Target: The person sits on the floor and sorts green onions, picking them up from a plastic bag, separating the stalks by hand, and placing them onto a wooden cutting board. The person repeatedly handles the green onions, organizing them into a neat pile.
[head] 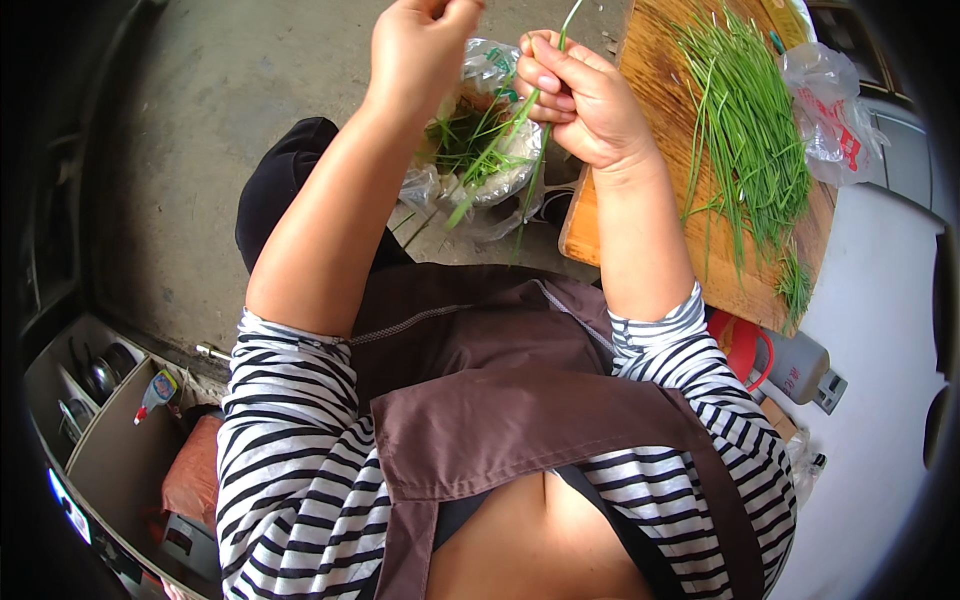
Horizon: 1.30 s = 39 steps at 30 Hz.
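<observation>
My right hand [589, 101] pinches a few long green stalks that look like garlic chives [530, 112]. Their pale end points up past the fingers, and the green leaves hang below. At the top edge of the view is my left hand [420, 45], its fingers curled and partly cut off, so what it may hold is hidden. Beneath both hands stands a container lined with a clear plastic bag [517, 180], with loose green scraps [480, 154] inside. To the right, a large pile of the same greens [750, 135] lies on a wooden tabletop [637, 127].
A crumpled clear plastic bag [832, 112] rests by the pile, and a small bunch of green tips [793, 285] at the table's near corner. Below are a red item [739, 349] and a grey cylinder [799, 367]. An open cabinet [112, 457] with a spray bottle [159, 390] stands lower left.
</observation>
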Tool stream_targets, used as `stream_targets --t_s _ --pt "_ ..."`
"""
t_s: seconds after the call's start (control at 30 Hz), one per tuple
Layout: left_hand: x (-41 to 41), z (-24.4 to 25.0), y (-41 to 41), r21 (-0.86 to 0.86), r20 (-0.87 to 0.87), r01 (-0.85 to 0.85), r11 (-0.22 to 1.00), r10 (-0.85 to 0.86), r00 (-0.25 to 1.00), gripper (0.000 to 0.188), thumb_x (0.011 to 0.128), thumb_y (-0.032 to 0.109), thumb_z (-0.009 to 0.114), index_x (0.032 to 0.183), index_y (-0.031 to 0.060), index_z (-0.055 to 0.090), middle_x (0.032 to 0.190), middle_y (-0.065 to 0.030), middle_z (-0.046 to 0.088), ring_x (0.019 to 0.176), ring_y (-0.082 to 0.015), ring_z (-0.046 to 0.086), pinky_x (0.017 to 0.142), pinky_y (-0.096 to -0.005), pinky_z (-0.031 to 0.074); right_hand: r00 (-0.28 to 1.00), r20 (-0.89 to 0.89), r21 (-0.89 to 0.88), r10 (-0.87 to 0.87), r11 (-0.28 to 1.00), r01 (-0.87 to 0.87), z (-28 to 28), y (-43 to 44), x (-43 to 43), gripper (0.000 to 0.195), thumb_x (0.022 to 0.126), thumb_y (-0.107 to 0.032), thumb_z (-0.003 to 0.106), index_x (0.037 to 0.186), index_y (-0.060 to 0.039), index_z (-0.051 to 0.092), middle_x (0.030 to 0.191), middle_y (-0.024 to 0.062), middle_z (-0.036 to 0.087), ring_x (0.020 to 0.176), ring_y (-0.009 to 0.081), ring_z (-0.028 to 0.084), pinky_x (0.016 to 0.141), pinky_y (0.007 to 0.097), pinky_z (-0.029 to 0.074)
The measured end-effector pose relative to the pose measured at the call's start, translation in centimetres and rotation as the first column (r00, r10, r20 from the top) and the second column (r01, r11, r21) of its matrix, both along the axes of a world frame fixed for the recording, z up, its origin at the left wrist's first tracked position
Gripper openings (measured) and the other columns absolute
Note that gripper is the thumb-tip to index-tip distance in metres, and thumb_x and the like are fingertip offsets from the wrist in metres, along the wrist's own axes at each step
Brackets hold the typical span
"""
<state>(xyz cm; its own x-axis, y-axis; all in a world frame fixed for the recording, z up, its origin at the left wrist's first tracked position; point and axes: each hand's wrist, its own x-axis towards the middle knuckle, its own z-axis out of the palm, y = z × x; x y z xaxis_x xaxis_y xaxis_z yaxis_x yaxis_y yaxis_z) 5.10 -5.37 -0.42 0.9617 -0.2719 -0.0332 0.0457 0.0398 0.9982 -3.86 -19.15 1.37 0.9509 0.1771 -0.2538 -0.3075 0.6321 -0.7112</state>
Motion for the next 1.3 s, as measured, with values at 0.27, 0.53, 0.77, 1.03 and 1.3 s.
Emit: stream_targets --t_s 0.27,0.53,0.77,1.03,1.3 --pt "3.9 -5.3 0.8 -0.477 -0.172 0.248 0.843 -0.366 0.915 0.017 0.086 0.01 0.058 0.101 0.006 0.064 0.085 -0.0054 0.065 0.079 -0.0163 0.061 0.068 -0.0301 0.046 0.984 0.089 0.132 -0.156 0.981 0.144 -0.3 -2.9 0.2 0.013 0.093 -0.018 0.047 0.089 -0.0072 0.053 0.065 -0.0043 0.041 0.051 0.0036 0.028 0.047 0.0156 0.025" --pt "1.7 -3.8 0.8 0.6 -0.092 0.433 0.673 -0.48 0.872 0.03 0.084 0.034 0.061 0.095 0.0075 0.069 0.083 -0.0053 0.066 0.078 -0.0119 0.057 0.069 -0.0245 0.043 0.947 0.164 0.232 -0.276 0.944 0.235 -0.5 -6.0 0.5 0.013 0.094 -0.021 0.046 0.091 -0.0089 0.049 0.066 -0.0063 0.04 0.052 0.0021 0.027 0.047 0.0153 0.023" --pt "0.6 2.0 2.9 0.043 -0.275 0.823 0.566 -0.786 0.554 0.041 0.087 0.036 0.056 0.097 -0.0024 0.065 0.073 -0.0001 0.062 0.055 -0.0051 0.041 0.051 -0.0185 0.035 0.915 0.148 0.229 -0.375 0.913 0.337 -0.7 -5.9 0.3 0.014 0.091 -0.021 0.051 0.083 -0.0103 0.05 0.064 -0.0058 0.042 0.05 0.0028 0.03 0.048 0.016 0.025" --pt "0.5 1.6 3.1 -0.152 -0.405 0.807 0.57 -0.781 0.475 0.019 0.088 0.016 0.056 0.096 -0.0007 0.062 0.072 -0.0008 0.058 0.057 -0.0057 0.043 0.052 -0.0178 0.036 0.848 0.135 0.224 -0.512 0.85 0.477 -0.6 -5.3 0.3 0.016 0.092 -0.024 0.048 0.089 -0.0089 0.054 0.066 -0.0043 0.045 0.05 0.005 0.034 0.052 0.0187 0.03" --pt "2.8 -0.7 2.4 -0.45 -0.43 0.177 0.875 -0.386 0.816 0.012 0.09 0.01 0.053 0.091 0.0004 0.06 0.079 0.0006 0.055 0.063 -0.004 0.043 0.058 -0.0162 0.038 0.644 0.202 0.134 -0.738 0.672 0.728 -0.5 -4.3 0.3 0.021 0.095 -0.023 0.044 0.086 -0.0062 0.054 0.066 -0.0011 0.045 0.052 0.0065 0.035 0.05 0.0195 0.032"
